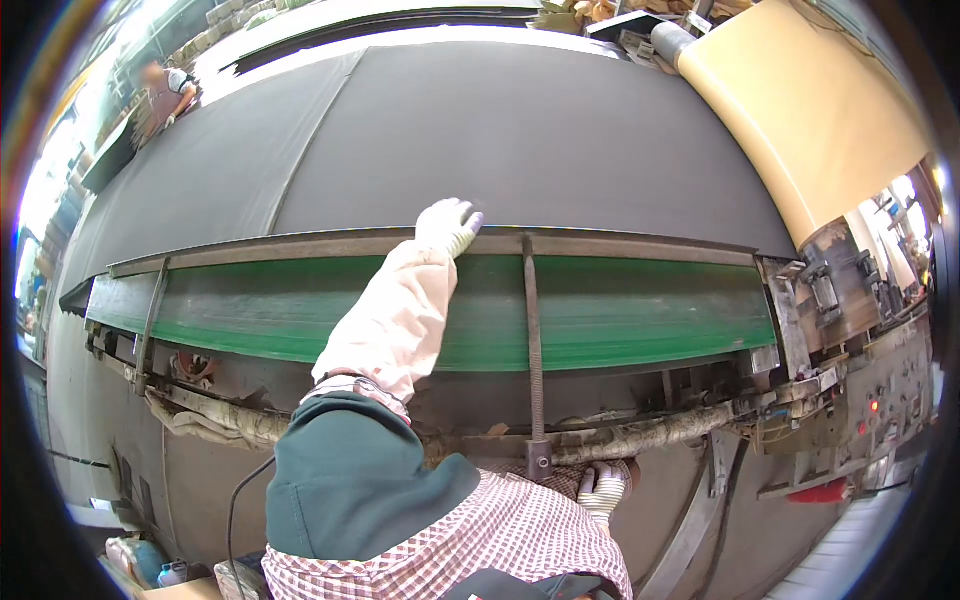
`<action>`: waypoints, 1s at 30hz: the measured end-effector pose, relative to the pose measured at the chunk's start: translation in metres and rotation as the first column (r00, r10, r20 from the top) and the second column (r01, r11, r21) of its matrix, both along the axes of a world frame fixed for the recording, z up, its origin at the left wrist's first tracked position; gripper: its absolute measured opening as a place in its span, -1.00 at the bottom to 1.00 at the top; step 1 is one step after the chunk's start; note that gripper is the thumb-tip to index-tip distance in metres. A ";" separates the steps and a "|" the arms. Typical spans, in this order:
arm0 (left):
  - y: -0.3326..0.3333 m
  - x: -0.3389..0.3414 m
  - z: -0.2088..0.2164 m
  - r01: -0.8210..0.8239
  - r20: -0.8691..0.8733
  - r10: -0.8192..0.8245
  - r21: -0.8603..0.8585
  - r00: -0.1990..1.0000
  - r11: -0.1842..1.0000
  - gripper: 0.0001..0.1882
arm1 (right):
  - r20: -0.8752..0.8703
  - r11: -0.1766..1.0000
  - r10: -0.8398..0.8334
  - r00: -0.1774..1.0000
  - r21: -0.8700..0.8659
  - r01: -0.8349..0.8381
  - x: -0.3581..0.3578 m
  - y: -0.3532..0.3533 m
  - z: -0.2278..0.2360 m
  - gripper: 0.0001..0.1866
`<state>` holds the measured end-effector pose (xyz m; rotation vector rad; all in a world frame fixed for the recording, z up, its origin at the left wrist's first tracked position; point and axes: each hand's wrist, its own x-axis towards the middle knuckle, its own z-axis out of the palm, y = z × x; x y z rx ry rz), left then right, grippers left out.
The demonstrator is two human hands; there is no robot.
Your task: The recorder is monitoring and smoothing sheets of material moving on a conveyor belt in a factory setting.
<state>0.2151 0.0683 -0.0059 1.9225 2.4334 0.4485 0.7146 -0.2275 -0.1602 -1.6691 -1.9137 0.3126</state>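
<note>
Sheet [540, 140], flat and dark-grey, lies beyond long green panel [630, 312]. White-gloved left hand [448, 226], panel's far side, fingers bunched, grip unclear; keep contact light. Striped-gloved right hand [603, 490], panel's near side, can't tell fingers.

The gloved left hand [449, 226] is at the near edge of a wide dark sheet [520, 140], beyond a green panel [640, 315]. The gloved right hand [603, 488] hangs low. A tan sheet [800, 110] curves at upper right.
</note>
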 end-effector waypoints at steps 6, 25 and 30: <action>-0.029 -0.120 0.014 -0.433 -0.223 0.390 -0.201 0.893 0.878 -0.31 | 0.009 0.999 0.000 1.000 0.034 0.000 -0.002 0.000 0.000 -0.77; 0.019 -0.043 -0.008 -0.086 -0.228 0.059 -0.113 0.972 0.990 -0.54 | -0.032 0.998 0.012 0.999 0.061 -0.010 -0.004 0.003 0.010 -0.81; 0.069 0.037 -0.007 0.014 -0.247 -0.058 -0.176 0.967 0.984 -0.56 | -0.014 0.995 0.029 0.999 0.096 -0.028 -0.003 0.005 0.012 -0.81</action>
